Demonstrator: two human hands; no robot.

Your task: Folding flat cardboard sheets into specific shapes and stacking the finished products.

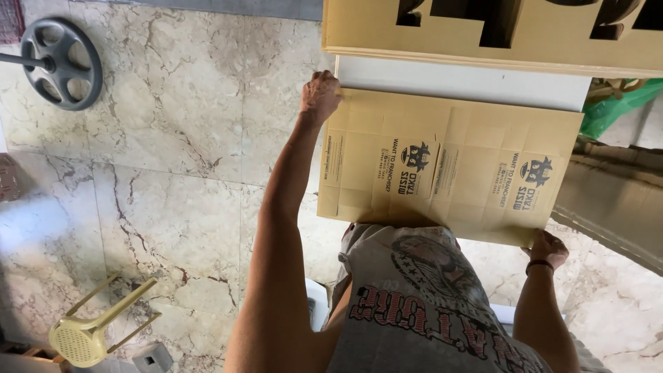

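I hold a flat tan cardboard sheet [449,166] with dark printed logos and fold lines in front of my chest. My left hand [321,95] grips its far left corner, arm stretched out. My right hand [547,247], with a dark band on the wrist, grips the sheet's near right corner. The sheet's far edge lies against a white panel [463,83]. Beyond that is a larger tan cardboard board [359,27] with big black shapes. My grey printed shirt [414,304] covers the sheet's near edge.
A beige marble tile floor [173,152] spreads out to the left. On it are a grey spoked wheel on a rod [62,63] at the far left and a yellow plastic stool [90,331] near me. A green plastic bag [615,107] sits at the right.
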